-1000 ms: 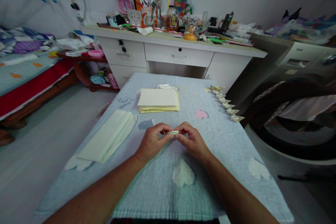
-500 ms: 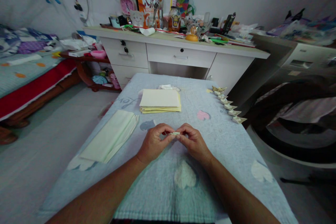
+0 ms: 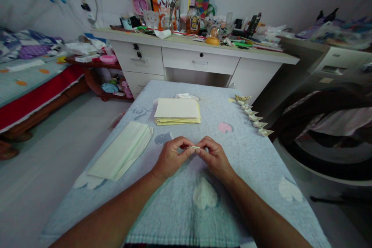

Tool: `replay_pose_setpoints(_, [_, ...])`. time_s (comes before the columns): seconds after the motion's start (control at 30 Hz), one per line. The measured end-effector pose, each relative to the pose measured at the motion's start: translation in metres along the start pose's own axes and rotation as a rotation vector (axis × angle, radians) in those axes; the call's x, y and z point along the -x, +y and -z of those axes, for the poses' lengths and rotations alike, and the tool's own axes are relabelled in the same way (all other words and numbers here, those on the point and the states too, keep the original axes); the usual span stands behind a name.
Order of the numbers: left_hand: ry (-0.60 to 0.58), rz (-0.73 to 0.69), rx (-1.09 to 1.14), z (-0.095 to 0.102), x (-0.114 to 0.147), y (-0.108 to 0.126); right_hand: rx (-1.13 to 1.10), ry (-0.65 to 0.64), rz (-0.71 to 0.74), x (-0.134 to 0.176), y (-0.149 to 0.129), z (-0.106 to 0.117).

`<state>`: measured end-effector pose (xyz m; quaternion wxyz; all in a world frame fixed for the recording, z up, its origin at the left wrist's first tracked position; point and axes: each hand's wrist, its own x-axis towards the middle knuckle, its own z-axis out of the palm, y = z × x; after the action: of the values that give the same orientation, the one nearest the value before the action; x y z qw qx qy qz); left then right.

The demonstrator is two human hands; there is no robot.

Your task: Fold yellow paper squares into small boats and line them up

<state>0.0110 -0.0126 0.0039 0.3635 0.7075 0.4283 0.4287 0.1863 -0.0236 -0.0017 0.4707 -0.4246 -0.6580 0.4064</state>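
Between my fingertips is a small folded piece of pale paper (image 3: 193, 147), seen nearly edge-on and mostly hidden by the fingers. My left hand (image 3: 172, 155) pinches its left end, and my right hand (image 3: 214, 157) pinches the right end; the two hands almost meet above the cloth. Beyond them lies a stack of cream and yellow paper sheets (image 3: 177, 109). To the left of my left hand rests a pale green folded sheet bundle (image 3: 120, 151). A row of several small folded paper boats (image 3: 255, 119) runs along the table's right edge, the farthest one patterned.
A light blue cloth with heart prints (image 3: 247, 170) covers the table. Behind it stands a white desk (image 3: 200, 62) crowded with jars, a bag and a pink clock. A washing machine (image 3: 334, 66) is at the right, a bed (image 3: 31, 81) at the left.
My hands stay in nearly the same place. The folded paper between the fingertips has tilted slightly and shows a thinner edge.
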Motion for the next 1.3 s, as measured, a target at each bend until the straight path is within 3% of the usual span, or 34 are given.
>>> replay_pose_setpoints(0.17, [0.017,0.036,0.03,-0.001,-0.001,-0.006,-0.027,0.033,-0.033,-0.001,0.0,0.003])
replay_pose_setpoints(0.37, [-0.008,-0.036,-0.082,0.005,-0.002,-0.007,-0.013,-0.016,-0.058,0.0,0.0,0.001])
replay_pose_setpoints(0.8, [-0.091,-0.077,-0.154,0.007,-0.003,-0.007,0.206,-0.039,0.051,-0.002,0.003,-0.001])
replay_pose_setpoints(1.1, [-0.142,-0.066,-0.139,0.008,-0.004,-0.008,0.16,-0.045,0.016,-0.001,0.008,-0.004])
replay_pose_setpoints(1.3, [-0.114,-0.022,-0.132,0.008,-0.006,-0.01,0.09,-0.04,-0.035,-0.002,0.007,-0.003])
